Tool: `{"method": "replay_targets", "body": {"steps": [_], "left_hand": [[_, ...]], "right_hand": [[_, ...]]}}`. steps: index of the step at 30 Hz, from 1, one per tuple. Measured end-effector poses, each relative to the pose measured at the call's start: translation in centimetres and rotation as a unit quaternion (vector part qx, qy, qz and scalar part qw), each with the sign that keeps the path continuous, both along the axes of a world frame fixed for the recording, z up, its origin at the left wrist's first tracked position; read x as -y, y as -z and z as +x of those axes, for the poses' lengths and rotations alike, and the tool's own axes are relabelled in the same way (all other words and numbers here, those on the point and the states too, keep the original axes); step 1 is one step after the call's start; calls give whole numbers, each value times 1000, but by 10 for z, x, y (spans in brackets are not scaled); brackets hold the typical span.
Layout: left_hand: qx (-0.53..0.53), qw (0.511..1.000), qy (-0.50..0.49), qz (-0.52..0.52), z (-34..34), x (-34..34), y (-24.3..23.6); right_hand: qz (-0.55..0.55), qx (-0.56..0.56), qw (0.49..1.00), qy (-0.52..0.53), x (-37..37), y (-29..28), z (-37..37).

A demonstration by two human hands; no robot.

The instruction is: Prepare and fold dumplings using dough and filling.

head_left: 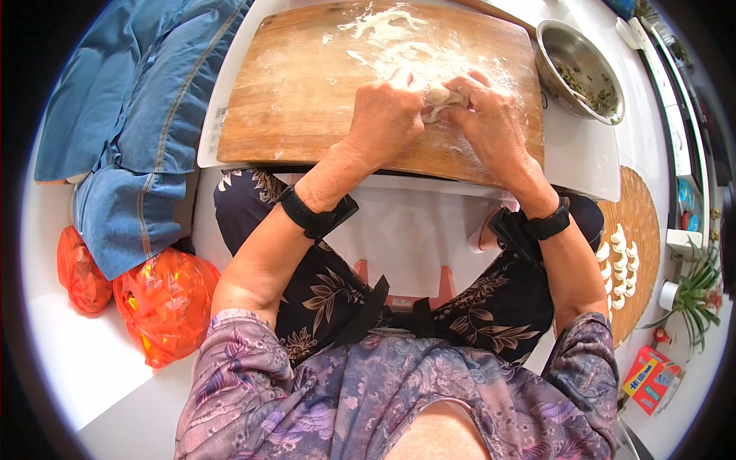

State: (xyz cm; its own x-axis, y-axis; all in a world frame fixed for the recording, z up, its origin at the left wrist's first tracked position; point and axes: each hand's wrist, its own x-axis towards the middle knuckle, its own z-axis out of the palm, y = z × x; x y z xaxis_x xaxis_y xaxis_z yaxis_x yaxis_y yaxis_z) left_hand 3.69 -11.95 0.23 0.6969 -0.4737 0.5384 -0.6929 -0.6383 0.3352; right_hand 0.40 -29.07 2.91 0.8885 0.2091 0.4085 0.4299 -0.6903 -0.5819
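Left hand and right hand close their fingers on dough at the worker's twelve o'clock.
Shaped dumplings lie at two; this dough appears unfinished, with apparent filling left at one.

Worn on the head, the fisheye camera looks steeply down and forward, the patterned shirt close below and the wooden board farther out.

A white table stretches across twelve o'clock; on it lie a wooden board, flour strewn toward its one o'clock side, and, at two o'clock, a steel bowl. At three o'clock, a round brown board carries white dumplings.
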Motion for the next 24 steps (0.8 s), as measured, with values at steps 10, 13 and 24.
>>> {"method": "replay_targets", "body": {"steps": [10,13,24], "left_hand": [[-82,989,33,-118,-1,3,-11],[-259,959,24,-113,-9,-8,-27],[-335,919,57,-200,-2,-3,-26]], "right_hand": [[21,-24,999,13,3,1,14],[62,-36,997,35,5,5,13],[63,-110,991,44,9,3,16]]}}
